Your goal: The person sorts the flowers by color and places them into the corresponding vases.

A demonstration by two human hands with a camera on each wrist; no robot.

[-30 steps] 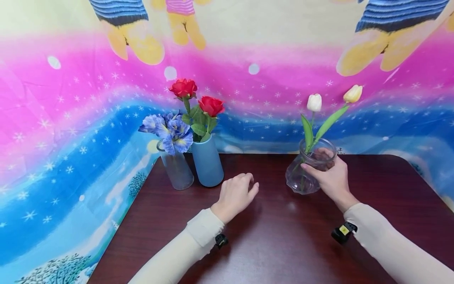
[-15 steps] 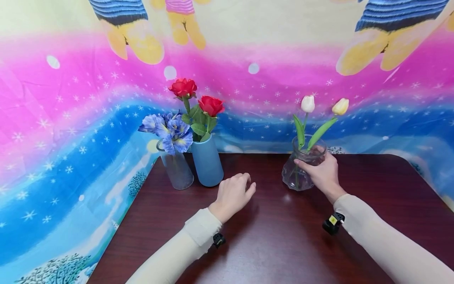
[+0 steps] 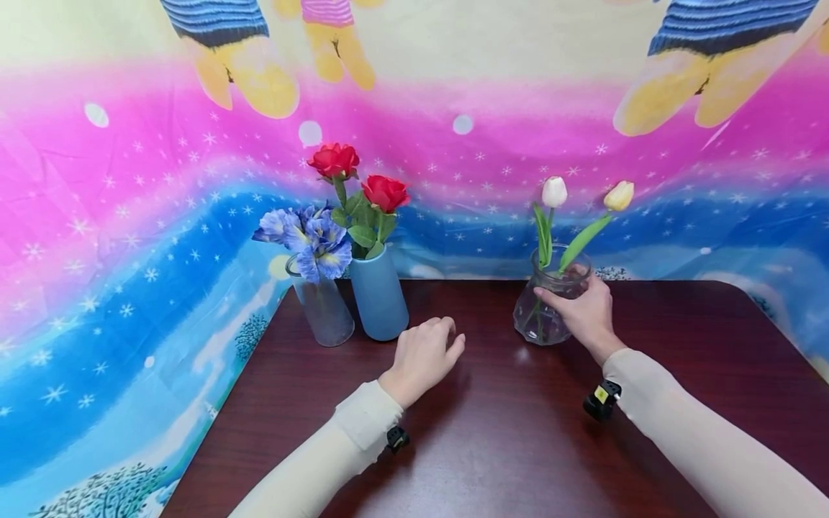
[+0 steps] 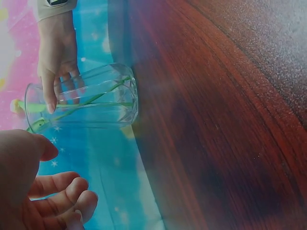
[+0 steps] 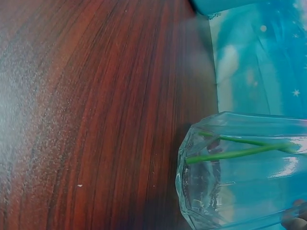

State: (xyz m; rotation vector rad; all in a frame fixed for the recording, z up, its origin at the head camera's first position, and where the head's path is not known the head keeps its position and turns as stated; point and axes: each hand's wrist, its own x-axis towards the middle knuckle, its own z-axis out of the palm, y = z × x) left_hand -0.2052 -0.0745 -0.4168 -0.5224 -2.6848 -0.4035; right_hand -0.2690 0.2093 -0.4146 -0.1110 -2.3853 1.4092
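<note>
My right hand (image 3: 588, 315) grips a clear glass vase (image 3: 527, 315) near its neck, thumb in front and fingers round the far side. A white tulip (image 3: 554, 192) and a pale yellow tulip (image 3: 619, 196) lean out of it. Green stems (image 5: 230, 154) cross inside, in the right wrist view. The vase stands upright at the table's back, right of centre. My left hand (image 3: 421, 360) hovers over the table's middle with loosely curled fingers, holding nothing. In the left wrist view its fingertips (image 4: 86, 203) are apart from the vase.
Left of my left hand stand a blue vase (image 3: 381, 302) with red roses (image 3: 386, 193) and a greyish glass vase (image 3: 327, 316) with blue-purple irises (image 3: 317, 237). A colourful printed cloth (image 3: 466, 180) hangs behind the dark wooden table (image 3: 505, 432).
My right hand has moved left and slightly away with the glass vase, and the tulips have shifted left and come lower in the view. My left hand has barely moved.
</note>
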